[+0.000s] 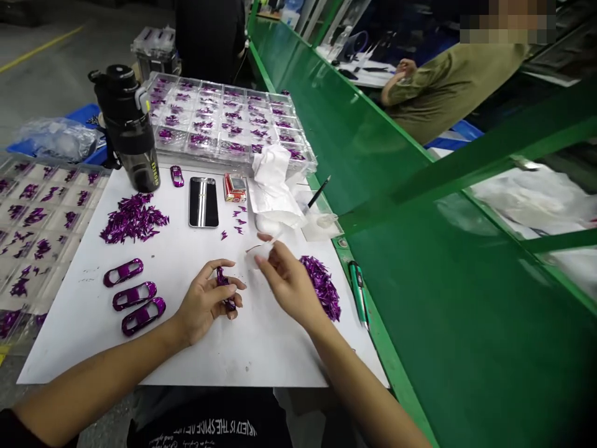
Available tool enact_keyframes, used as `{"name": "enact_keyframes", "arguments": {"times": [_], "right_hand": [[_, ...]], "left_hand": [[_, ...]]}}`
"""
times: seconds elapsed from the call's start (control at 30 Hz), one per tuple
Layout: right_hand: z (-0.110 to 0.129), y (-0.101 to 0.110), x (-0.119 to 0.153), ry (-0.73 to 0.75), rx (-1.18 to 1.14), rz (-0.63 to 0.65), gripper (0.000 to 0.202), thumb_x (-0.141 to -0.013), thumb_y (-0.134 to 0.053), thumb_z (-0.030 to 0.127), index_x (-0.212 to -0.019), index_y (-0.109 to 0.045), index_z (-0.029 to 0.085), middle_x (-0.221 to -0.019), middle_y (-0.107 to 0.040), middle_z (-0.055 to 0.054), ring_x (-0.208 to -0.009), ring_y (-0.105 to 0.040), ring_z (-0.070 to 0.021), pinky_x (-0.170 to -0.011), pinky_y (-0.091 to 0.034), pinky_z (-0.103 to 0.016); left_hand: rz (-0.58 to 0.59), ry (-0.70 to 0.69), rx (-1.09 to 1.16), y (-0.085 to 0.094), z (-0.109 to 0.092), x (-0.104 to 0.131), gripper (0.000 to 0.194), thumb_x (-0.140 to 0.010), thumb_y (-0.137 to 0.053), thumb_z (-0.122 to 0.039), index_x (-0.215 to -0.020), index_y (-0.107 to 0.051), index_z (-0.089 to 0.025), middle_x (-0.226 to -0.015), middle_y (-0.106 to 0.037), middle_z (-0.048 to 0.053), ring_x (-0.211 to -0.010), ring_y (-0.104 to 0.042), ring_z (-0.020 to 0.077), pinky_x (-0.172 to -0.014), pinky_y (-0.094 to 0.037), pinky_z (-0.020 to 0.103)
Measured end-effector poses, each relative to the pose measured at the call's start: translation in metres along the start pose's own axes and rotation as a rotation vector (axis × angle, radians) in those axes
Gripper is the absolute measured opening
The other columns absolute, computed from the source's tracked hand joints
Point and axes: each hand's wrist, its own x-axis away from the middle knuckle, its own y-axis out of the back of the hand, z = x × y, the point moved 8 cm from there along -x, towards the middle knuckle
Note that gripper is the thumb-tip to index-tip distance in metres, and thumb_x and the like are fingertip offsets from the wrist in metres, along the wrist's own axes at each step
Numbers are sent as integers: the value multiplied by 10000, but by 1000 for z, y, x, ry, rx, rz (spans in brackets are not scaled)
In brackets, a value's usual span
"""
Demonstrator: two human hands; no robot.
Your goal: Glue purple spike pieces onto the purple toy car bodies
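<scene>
My left hand (205, 302) is closed around a shiny purple toy car body (226, 287), which it holds tilted above the white work surface. Between the fingers and thumb of my right hand (290, 280) is a small piece of white tissue (260, 254), apart from the car body. A crumpled white tissue wad (275, 186) lies just beyond that hand. To the left, three purple toy car bodies (134, 296) rest in a staggered row. Beside my right wrist is a heap of small purple parts (321, 286), and a few more purple pieces (239, 222) lie ahead.
Another purple pile (133, 218) sits near a black bottle (125, 127). A phone (203, 202), a small red box (234, 188) and a compartment tray (224, 118) stand behind. A green cutter (358, 292) lies along the green rail (448, 298). A person (448, 93) sits across.
</scene>
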Motion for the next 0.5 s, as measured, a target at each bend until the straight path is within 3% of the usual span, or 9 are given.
{"name": "enact_keyframes", "arguments": {"times": [0.07,0.13,0.23,0.33,0.43,0.5], "right_hand": [[8,8,2,-45,-163,-37,512,-978,-560,616,-1215,-680,178,-728,-695,5,-633,-657,-177,-602,-542,-319],[13,18,7,-112,-250,-105,463,-965,-585,637,-967,-731,197,-570,-586,39,-519,-576,-152,-513,-479,-290],[18,36,20,-139,-270,-344,354,-916,-707,547,-792,-646,220,-614,-544,47,-489,-490,-118,-446,-402,-261],[32,44,34,100,-363,-553,320,-873,-787,375,-773,-512,245,-648,-479,71,-532,-479,-116,-504,-458,-273],[51,36,43,412,-421,-519,337,-918,-710,203,-734,-431,247,-585,-370,87,-470,-383,-101,-458,-407,-279],[60,31,50,512,-344,-474,353,-938,-646,114,-700,-418,239,-577,-369,72,-452,-358,-94,-422,-343,-280]], "left_hand": [[-9,16,19,3,2,-2,551,-765,-848,-253,-1253,-594,-251,-957,-683,18,-740,-651,141,-591,-495,269],[-14,16,31,5,3,-3,602,-754,-860,-235,-1298,-603,-258,-953,-674,11,-741,-639,136,-613,-519,287],[-15,1,40,6,3,-4,611,-755,-874,-230,-1307,-614,-273,-943,-652,-5,-744,-607,117,-644,-535,295],[-15,3,32,5,3,-5,621,-749,-896,-243,-1299,-610,-280,-938,-639,-15,-773,-596,113,-669,-532,286],[-31,15,25,4,4,-6,669,-718,-929,-272,-1299,-595,-275,-927,-635,-18,-782,-587,115,-672,-530,284],[-39,15,24,4,4,-8,697,-693,-949,-283,-1290,-591,-267,-920,-633,-20,-783,-587,118,-672,-537,285]]}}
